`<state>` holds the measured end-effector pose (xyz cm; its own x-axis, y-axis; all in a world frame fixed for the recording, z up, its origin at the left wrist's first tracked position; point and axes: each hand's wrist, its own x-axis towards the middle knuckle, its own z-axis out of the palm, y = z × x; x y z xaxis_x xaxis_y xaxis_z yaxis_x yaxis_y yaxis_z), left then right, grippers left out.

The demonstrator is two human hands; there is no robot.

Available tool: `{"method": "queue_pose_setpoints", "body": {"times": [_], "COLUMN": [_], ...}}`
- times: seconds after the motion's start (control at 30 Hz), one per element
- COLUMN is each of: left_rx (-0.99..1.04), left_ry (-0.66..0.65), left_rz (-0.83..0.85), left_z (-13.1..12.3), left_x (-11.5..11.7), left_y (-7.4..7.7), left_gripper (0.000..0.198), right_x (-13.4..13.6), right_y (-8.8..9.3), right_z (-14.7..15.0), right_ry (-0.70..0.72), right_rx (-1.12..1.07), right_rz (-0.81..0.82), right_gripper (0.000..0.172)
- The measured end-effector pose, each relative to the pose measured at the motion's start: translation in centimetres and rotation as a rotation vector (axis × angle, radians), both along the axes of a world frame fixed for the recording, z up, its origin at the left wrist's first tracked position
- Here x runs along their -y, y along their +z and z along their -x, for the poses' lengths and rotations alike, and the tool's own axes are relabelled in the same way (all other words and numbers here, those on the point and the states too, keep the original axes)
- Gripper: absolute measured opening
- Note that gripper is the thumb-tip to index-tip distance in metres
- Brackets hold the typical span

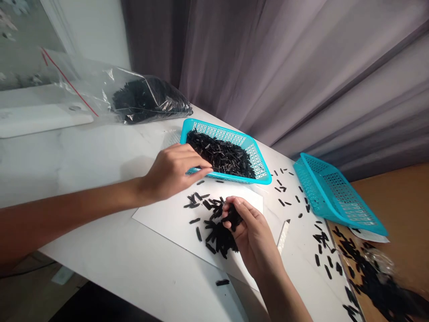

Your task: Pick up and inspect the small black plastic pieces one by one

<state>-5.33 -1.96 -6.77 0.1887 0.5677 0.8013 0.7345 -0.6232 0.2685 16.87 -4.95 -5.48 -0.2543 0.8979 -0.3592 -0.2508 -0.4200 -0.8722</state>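
My left hand (177,172) reaches over the near rim of a blue plastic basket (263,158) filled with small black strips (228,156). Its fingers are pressed together at the edge of the strips, and what they grip, if anything, is hidden. Cupped in my right hand (253,232) is a bunch of black strips (232,218), with the fingers curled round them. This hand is just above a loose pile of black strips (221,239) on a white sheet of paper (167,221).
A clear zip bag (144,100) of black pieces lies at the back left. Another blue basket (338,192) rests at the table's right edge. Loose strips (321,239) are scattered on the right. Beside the paper lies a cutter knife (283,235). A curtain (268,62) hangs behind.
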Motion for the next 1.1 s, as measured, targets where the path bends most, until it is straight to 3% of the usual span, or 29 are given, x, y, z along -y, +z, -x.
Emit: {"method": "queue_pose_setpoints", "body": {"times": [0.1,0.23,0.3,0.47,0.6,0.73,0.93,1.1], "left_rx": [-0.184,-0.235,-0.187,-0.171,-0.197,-0.112,0.096,0.178], "left_ry": [0.113,0.101,0.046,-0.247,-0.335,-0.334,-0.362,-0.360], "left_rz": [0.139,0.191,0.123,0.052,0.037,0.093,0.324,0.307], "left_z": [1.3,1.4,0.8,-1.6,-2.5,-2.4,-2.6,-2.7], "left_x": [-1.3,-1.3,-0.6,2.3,3.2,2.9,2.8,2.9], "left_y": [0.2,0.4,0.5,0.5,0.1,-0.4,-0.9,-0.6], "left_gripper": [0.024,0.031,0.023,0.016,0.008,0.007,0.004,0.004], "right_x": [-0.1,-0.1,-0.1,0.1,0.2,0.1,0.1,0.1], "right_y": [0.1,0.2,0.2,0.2,0.0,-0.3,0.0,0.3], "right_z": [-0.1,-0.2,-0.2,0.0,0.0,0.0,0.1,0.1], "right_ry": [-0.030,-0.031,-0.020,0.040,0.082,0.095,0.080,0.073], "right_rx": [-0.042,-0.117,-0.150,-0.140,-0.133,-0.104,-0.085,-0.068], "right_rz": [0.071,0.136,0.158,0.143,0.111,0.092,0.087,0.102], "right_gripper": [0.018,0.018,0.019,0.024,0.018,0.013,0.016,0.019]}}
